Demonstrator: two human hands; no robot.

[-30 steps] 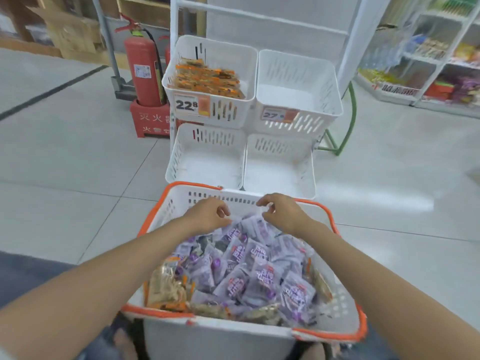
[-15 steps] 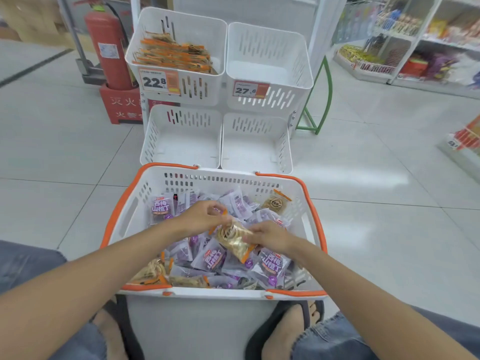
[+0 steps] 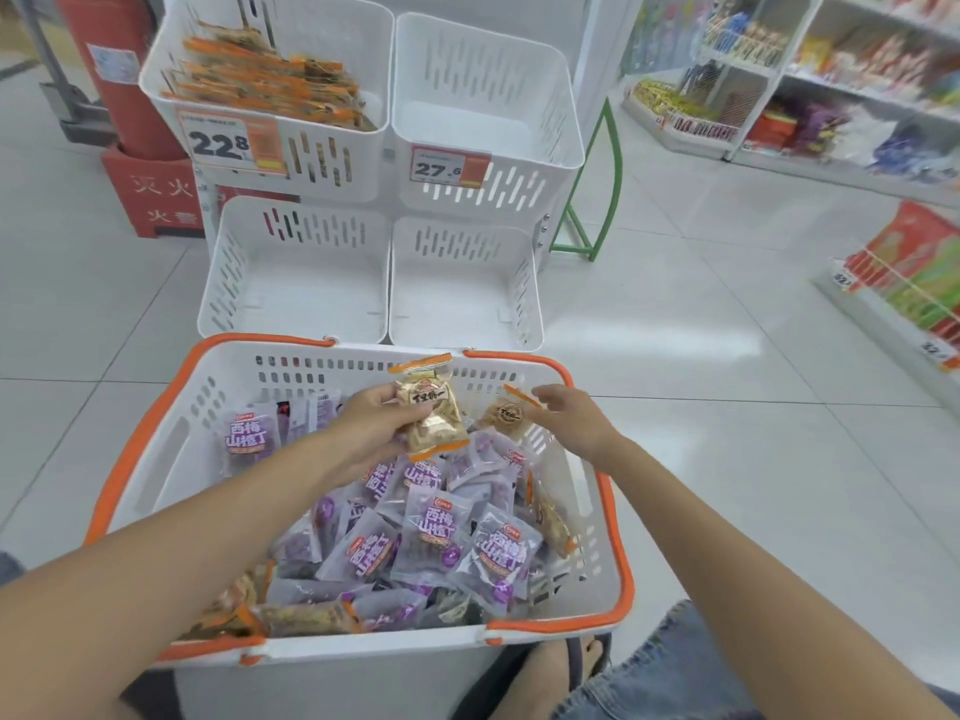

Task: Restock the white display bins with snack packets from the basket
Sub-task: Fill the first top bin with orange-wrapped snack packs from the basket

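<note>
A white basket with an orange rim (image 3: 156,407) stands in front of me, full of purple snack packets (image 3: 439,532) and a few tan ones. My left hand (image 3: 363,433) holds a golden packet with orange ends (image 3: 428,407) above the basket's far part. My right hand (image 3: 566,418) reaches with loose fingers toward a second tan packet (image 3: 504,415) lying against the far right wall; contact is unclear. Behind the basket stand four white display bins: the upper left bin (image 3: 322,163) holds orange packets, the upper right bin (image 3: 519,184), lower left bin (image 3: 228,283) and lower right bin (image 3: 524,298) hold nothing.
A red fire extinguisher (image 3: 119,70) on a red stand sits left of the bins. A green metal frame (image 3: 597,200) stands right of them. Stocked shelves (image 3: 831,96) line the far right. My knee in jeans (image 3: 675,678) and a sandalled foot are below the basket.
My left hand has lifted the golden packet out of the pile. My right hand let go of it and moved right toward another tan packet. The view came closer to the bins.
</note>
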